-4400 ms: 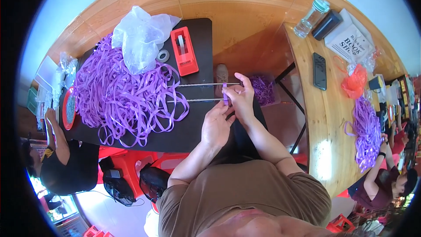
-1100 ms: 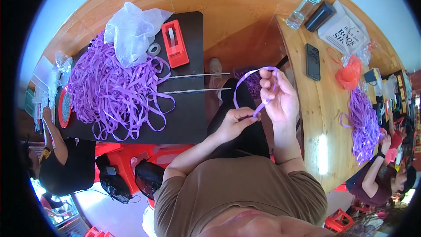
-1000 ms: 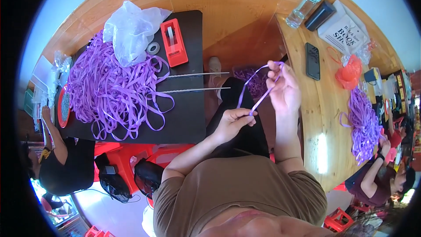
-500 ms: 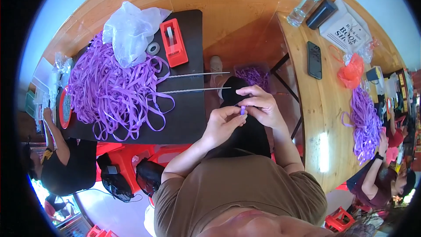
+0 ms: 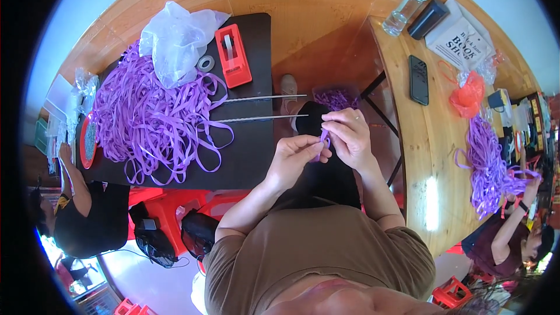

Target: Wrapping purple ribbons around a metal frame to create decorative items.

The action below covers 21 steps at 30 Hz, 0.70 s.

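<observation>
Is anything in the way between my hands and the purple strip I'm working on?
Nothing visible is. The left hand and right hand already pinch the short purple strip between their fingers, held above the lap, apart from the black table.

My left hand (image 5: 294, 157) and right hand (image 5: 348, 137) pinch a short purple strip (image 5: 322, 138), perhaps folded, just beside the black table (image 5: 251, 151) heaped with purple ribbons (image 5: 146, 122).
</observation>
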Motion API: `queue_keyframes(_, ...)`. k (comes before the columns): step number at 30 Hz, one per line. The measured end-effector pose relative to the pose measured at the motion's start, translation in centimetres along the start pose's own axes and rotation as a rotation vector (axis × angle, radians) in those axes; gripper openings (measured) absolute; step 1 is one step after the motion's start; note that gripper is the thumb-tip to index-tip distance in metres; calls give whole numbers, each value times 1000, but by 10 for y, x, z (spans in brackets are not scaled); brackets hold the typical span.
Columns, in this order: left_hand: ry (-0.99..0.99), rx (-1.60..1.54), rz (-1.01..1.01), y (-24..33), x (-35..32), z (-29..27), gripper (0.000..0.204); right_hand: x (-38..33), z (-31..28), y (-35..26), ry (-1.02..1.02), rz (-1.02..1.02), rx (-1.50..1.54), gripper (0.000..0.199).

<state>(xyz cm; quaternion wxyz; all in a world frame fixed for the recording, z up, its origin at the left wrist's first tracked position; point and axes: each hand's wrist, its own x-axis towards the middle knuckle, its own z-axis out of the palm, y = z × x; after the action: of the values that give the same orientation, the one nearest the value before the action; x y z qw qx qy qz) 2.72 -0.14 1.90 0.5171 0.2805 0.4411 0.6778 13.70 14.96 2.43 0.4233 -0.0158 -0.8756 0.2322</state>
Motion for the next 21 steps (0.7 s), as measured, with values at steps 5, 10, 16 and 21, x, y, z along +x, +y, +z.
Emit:
queue_keyframes(5, -12, -107, -119, 14, 2, -6, 17, -5, 9, 7, 30, -12, -114, 28)
queue_keyframes(10, -23, -155, -37, 33, 2, -9, 16, -22, 31, 20, 123, 158, -83, 19)
queue_keyframes(16, -57, -141, -37, 76, -5, -3, 18, -36, 45, 23, 145, 265, -81, 12)
queue_keyframes(21, -83, -185, 61, 111, -17, 0, 15, -53, 55, 32, 152, 350, -99, 6)
